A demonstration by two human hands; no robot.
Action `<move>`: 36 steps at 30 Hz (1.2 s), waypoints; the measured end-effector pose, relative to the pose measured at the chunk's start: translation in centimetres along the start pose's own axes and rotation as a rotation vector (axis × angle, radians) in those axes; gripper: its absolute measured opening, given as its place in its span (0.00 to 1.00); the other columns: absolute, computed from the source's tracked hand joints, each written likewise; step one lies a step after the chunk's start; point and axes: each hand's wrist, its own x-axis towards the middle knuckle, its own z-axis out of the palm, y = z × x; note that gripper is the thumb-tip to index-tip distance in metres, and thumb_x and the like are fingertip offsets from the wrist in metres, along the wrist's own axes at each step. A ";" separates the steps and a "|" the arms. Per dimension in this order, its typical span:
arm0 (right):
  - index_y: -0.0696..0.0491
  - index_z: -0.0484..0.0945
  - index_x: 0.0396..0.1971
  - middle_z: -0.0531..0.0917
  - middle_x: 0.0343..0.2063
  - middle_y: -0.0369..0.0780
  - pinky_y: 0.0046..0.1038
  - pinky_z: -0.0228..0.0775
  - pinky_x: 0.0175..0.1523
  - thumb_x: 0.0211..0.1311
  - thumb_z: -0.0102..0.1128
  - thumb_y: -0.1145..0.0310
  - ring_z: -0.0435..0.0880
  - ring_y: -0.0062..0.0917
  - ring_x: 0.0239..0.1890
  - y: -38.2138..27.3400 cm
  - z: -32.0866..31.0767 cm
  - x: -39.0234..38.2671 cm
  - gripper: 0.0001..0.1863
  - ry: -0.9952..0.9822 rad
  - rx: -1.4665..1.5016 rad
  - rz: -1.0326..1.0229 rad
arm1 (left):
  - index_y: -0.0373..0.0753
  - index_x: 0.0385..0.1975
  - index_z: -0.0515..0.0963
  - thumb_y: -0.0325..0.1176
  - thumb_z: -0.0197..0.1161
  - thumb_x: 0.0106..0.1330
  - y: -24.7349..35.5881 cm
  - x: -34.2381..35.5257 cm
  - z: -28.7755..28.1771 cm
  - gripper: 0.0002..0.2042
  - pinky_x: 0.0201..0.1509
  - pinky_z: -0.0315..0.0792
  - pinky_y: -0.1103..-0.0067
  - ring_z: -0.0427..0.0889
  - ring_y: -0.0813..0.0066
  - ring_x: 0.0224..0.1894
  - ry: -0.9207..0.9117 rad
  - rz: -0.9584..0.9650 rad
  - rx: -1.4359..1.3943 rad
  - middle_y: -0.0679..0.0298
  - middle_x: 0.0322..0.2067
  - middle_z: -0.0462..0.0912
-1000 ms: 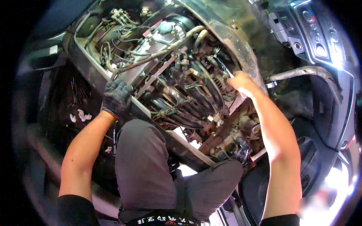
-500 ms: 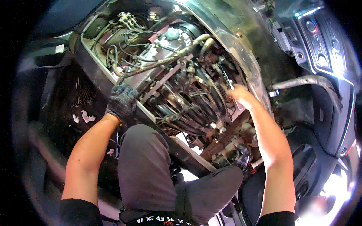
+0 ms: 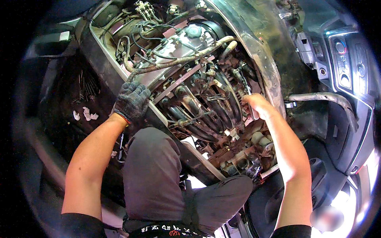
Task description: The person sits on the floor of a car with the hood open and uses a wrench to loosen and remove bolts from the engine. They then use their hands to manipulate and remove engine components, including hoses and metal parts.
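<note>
Engine (image 3: 168, 50) the biggest thing here, open to view, with the metal frame (image 3: 160, 116) boxing it in. Dashboard panel (image 3: 347, 65) well off to the engine's right, and the worker's knees (image 3: 152, 158) braced at its near side. A set of curved black pipes (image 3: 212, 113) fans over the engine's near half; a ribbed hose (image 3: 162, 65) crosses its top. Left hand (image 3: 132, 101), in a dark glove, on the frame at the engine's left: fingers together, bent over the edge, no tool showing; palm hidden, so I can't tell whether it grips. Right hand (image 3: 256, 105), bare, at the engine's right side just beyond the pipes, fingers closed round a slim metal tool (image 3: 249, 85). That tool lies along the engine's right edge, one end poking out ahead of the fist, the other below it. What its far end meets is too small to make out. My judgement: seat that end squarely before loading it, keep the wrist in line with the shaft, pull in short, even strokes, and mind the bare knuckles against the pipes; left hand serves best as a steady prop. Left of the engine: a bunch of thin rods (image 3: 88, 88), and, smallest, white scraps (image 3: 91, 115).
</note>
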 end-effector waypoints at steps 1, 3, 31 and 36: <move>0.56 0.80 0.30 0.79 0.23 0.39 0.34 0.68 0.29 0.60 0.61 0.59 0.76 0.28 0.23 1.2 0.2 1.0 0.14 0.076 0.021 -0.033 | 0.45 0.42 0.79 0.31 0.66 0.49 0.1 0.3 0.1 0.17 0.55 0.70 0.58 0.79 0.51 0.49 -0.009 -0.005 0.004 0.55 0.46 0.80; 0.58 0.80 0.30 0.79 0.22 0.40 0.34 0.66 0.28 0.59 0.62 0.57 0.76 0.28 0.22 2.4 0.6 1.8 0.17 0.175 0.003 -0.116 | 0.44 0.39 0.79 0.32 0.65 0.49 0.3 0.5 -0.1 0.15 0.57 0.68 0.58 0.78 0.52 0.48 0.033 0.024 0.025 0.56 0.43 0.80; 0.62 0.81 0.42 0.82 0.36 0.51 0.38 0.70 0.46 0.55 0.56 0.65 0.80 0.41 0.40 3.1 0.3 3.8 0.19 0.348 -0.277 -0.109 | 0.53 0.60 0.77 0.53 0.52 0.68 15.0 36.2 10.9 0.23 0.66 0.65 0.63 0.74 0.60 0.64 -0.202 0.238 0.005 0.63 0.62 0.76; 0.58 0.81 0.38 0.82 0.32 0.48 0.38 0.72 0.41 0.56 0.58 0.63 0.82 0.38 0.35 1.9 0.5 1.2 0.16 0.395 -0.364 -0.147 | 0.54 0.60 0.76 0.52 0.52 0.68 15.5 35.2 8.9 0.23 0.66 0.66 0.63 0.74 0.59 0.63 -0.212 0.284 0.004 0.63 0.62 0.76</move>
